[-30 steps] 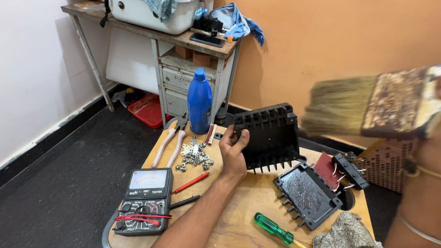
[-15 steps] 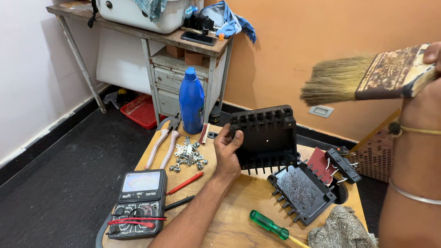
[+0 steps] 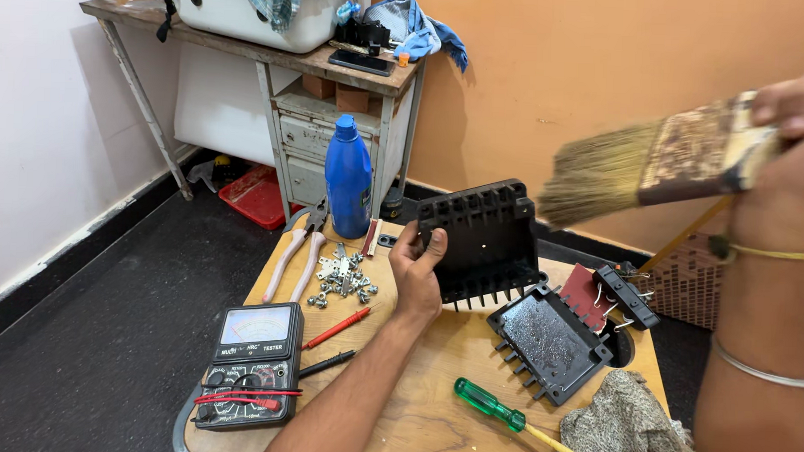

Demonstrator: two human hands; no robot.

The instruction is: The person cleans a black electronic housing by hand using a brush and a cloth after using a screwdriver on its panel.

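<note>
Head camera view, looking down at a worn wooden table [image 3: 431, 405]. The left hand [image 3: 415, 273] is clamped around the left edge of a black ribbed plastic housing [image 3: 486, 240], holding it upright on its row of short prongs. The right hand [image 3: 794, 102] is raised high to the right of that grip, fingers closed around the mottled, paint-stained handle of a flat brush with stiff straw-coloured bristles [image 3: 640, 167]; the bristles point left and are blurred. Just right of the held housing lies a second black plastic tray with a dusty grey, speckled inside [image 3: 549, 343]. Left of the grip sit a heap of small silver screws [image 3: 342, 277], pale-handled pliers [image 3: 296, 253] and a tall blue plastic bottle [image 3: 348, 177]. Compared with half a second ago, the brush has dropped lower and nearer the housing, which remains in the same grasp.
</note>
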